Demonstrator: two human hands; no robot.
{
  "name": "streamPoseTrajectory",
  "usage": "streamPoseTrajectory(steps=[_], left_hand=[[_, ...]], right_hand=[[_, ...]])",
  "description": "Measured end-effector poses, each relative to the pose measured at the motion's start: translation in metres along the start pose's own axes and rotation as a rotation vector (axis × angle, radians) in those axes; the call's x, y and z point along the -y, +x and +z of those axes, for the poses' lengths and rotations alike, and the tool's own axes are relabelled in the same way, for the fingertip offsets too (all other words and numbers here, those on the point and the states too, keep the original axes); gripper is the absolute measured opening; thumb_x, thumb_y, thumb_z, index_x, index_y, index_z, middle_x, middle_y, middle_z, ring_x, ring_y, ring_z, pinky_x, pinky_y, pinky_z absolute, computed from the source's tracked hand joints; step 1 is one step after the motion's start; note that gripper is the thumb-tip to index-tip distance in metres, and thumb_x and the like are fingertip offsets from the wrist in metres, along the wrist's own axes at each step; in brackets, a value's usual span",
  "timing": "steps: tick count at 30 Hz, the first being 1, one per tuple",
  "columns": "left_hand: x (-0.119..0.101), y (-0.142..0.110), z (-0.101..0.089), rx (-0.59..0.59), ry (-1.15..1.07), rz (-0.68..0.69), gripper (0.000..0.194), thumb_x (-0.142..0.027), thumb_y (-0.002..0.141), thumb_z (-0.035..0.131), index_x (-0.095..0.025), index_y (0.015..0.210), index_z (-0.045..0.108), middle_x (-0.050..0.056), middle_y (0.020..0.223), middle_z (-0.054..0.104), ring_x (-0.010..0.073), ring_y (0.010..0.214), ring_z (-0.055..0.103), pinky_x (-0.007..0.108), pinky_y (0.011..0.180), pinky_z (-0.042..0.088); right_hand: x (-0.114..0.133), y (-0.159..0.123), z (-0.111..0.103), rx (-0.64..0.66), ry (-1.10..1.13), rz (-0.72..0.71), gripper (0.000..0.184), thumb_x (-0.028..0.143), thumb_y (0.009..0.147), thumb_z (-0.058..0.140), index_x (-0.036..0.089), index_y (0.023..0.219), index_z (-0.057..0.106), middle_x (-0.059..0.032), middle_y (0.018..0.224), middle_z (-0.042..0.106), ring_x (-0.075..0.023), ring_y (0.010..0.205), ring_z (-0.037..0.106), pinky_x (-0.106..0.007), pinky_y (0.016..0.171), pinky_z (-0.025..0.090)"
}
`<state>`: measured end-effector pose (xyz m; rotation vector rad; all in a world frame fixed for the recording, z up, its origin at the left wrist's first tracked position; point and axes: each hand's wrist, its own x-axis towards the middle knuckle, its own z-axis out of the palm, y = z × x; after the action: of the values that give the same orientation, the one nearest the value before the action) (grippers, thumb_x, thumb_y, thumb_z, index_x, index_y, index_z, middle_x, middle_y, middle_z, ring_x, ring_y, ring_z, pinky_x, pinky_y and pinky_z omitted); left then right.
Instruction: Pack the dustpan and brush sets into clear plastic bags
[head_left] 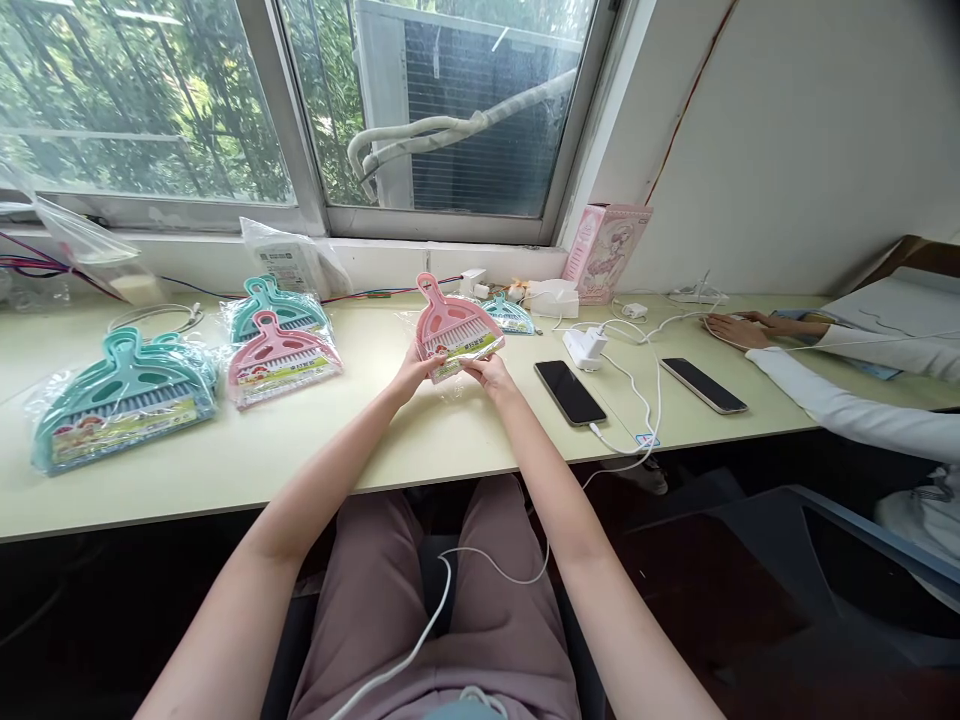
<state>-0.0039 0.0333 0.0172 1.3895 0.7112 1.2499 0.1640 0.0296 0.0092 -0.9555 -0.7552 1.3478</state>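
Both my hands hold a pink dustpan and brush set [450, 322] in clear wrapping, raised a little above the table. My left hand [413, 374] grips its lower left corner, while my right hand [490, 376] pinches the lower right edge. The set's handle points up and away from me. To the left lies another wrapped pink dustpan set [281, 362], in front of a teal dustpan set [271, 305]. Farther left are wrapped teal sets [131, 395], seemingly stacked. Behind the held set, a small teal set [506, 314] lies near the wall.
A phone [570, 392] on a charging cable lies right of my hands, near a white charger [585, 348]. A second phone [703, 385] and a pink box [606, 254] are farther right. Another person's hands [739, 330] rest at the table's right end. White cables cross the table [420, 445] and my lap.
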Motion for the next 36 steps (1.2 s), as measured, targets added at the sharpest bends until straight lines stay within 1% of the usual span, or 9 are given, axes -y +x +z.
streamPoseTrajectory(steps=[3, 6, 11, 16, 22, 24, 27, 31, 36], left_hand=[[0.003, 0.001, -0.001, 0.004, 0.026, -0.025, 0.082, -0.042, 0.061, 0.086, -0.016, 0.132, 0.055, 0.014, 0.114, 0.072, 0.03, 0.097, 0.069, 0.033, 0.071, 0.055], [0.003, 0.0, 0.0, 0.031, 0.014, 0.001, 0.083, -0.042, 0.061, 0.086, -0.016, 0.133, 0.054, 0.014, 0.119, 0.071, 0.031, 0.103, 0.068, 0.035, 0.076, 0.055], [0.004, 0.001, 0.002, 0.092, -0.023, 0.065, 0.088, -0.04, 0.062, 0.086, -0.015, 0.139, 0.05, 0.015, 0.128, 0.067, 0.0353, 0.117, 0.062, 0.041, 0.089, 0.054], [0.009, 0.006, 0.003, 0.077, -0.057, 0.108, 0.091, -0.037, 0.059, 0.088, -0.015, 0.139, 0.051, 0.015, 0.128, 0.067, 0.0362, 0.124, 0.059, 0.045, 0.098, 0.051], [0.005, 0.003, 0.004, 0.079, -0.072, 0.11, 0.094, -0.036, 0.058, 0.088, -0.015, 0.141, 0.049, 0.016, 0.132, 0.065, 0.0372, 0.126, 0.058, 0.046, 0.099, 0.051], [0.004, 0.002, 0.003, 0.088, -0.067, 0.116, 0.094, -0.037, 0.06, 0.088, -0.015, 0.142, 0.048, 0.015, 0.134, 0.064, 0.0375, 0.127, 0.057, 0.046, 0.1, 0.05], [0.004, 0.004, 0.002, 0.089, -0.054, 0.119, 0.093, -0.039, 0.06, 0.088, -0.014, 0.14, 0.049, 0.016, 0.133, 0.065, 0.0378, 0.127, 0.057, 0.047, 0.102, 0.049], [0.007, 0.006, 0.006, 0.055, -0.081, 0.19, 0.097, -0.04, 0.058, 0.088, -0.014, 0.143, 0.047, 0.016, 0.137, 0.063, 0.0374, 0.129, 0.055, 0.047, 0.104, 0.047], [0.008, 0.005, 0.012, 0.039, -0.078, 0.196, 0.097, -0.039, 0.057, 0.088, -0.017, 0.143, 0.048, 0.015, 0.137, 0.062, 0.0378, 0.129, 0.055, 0.048, 0.102, 0.048]], right_hand=[[0.003, 0.0, -0.003, 0.005, -0.008, 0.02, 0.039, -0.007, 0.06, 0.075, 0.014, 0.092, 0.065, -0.0048, 0.09, 0.076, -0.0227, 0.103, 0.072, -0.037, 0.099, 0.058], [0.005, 0.001, -0.007, 0.011, -0.012, 0.017, 0.039, -0.008, 0.058, 0.075, 0.015, 0.089, 0.065, -0.0023, 0.085, 0.076, -0.0216, 0.1, 0.073, -0.036, 0.096, 0.06], [0.004, 0.003, -0.012, 0.008, -0.016, 0.036, 0.038, -0.008, 0.062, 0.071, 0.016, 0.091, 0.067, -0.0009, 0.083, 0.076, -0.0191, 0.093, 0.074, -0.032, 0.092, 0.062], [0.003, 0.003, -0.013, 0.03, -0.032, -0.005, 0.041, -0.007, 0.065, 0.071, 0.017, 0.098, 0.068, -0.0003, 0.083, 0.076, -0.0176, 0.088, 0.074, -0.029, 0.085, 0.064], [0.002, 0.002, -0.013, 0.009, -0.038, -0.022, 0.042, -0.005, 0.066, 0.073, 0.017, 0.101, 0.068, -0.0007, 0.085, 0.076, -0.0184, 0.088, 0.074, -0.03, 0.084, 0.065], [0.003, 0.001, -0.012, 0.007, -0.033, -0.011, 0.039, -0.004, 0.068, 0.072, 0.018, 0.1, 0.067, -0.0008, 0.087, 0.076, -0.0178, 0.088, 0.074, -0.031, 0.086, 0.064], [0.005, -0.001, -0.011, -0.01, -0.008, 0.025, 0.029, -0.002, 0.075, 0.065, 0.017, 0.096, 0.066, -0.0003, 0.083, 0.076, -0.0152, 0.081, 0.074, -0.031, 0.087, 0.063], [0.006, -0.001, -0.01, -0.048, 0.028, 0.054, 0.021, 0.001, 0.08, 0.059, 0.018, 0.091, 0.063, 0.0018, 0.076, 0.074, -0.0129, 0.07, 0.071, -0.029, 0.081, 0.064], [0.005, 0.001, -0.009, -0.089, 0.039, 0.067, 0.017, 0.005, 0.082, 0.059, 0.019, 0.091, 0.064, 0.0017, 0.076, 0.073, -0.0136, 0.071, 0.071, -0.031, 0.083, 0.063]])
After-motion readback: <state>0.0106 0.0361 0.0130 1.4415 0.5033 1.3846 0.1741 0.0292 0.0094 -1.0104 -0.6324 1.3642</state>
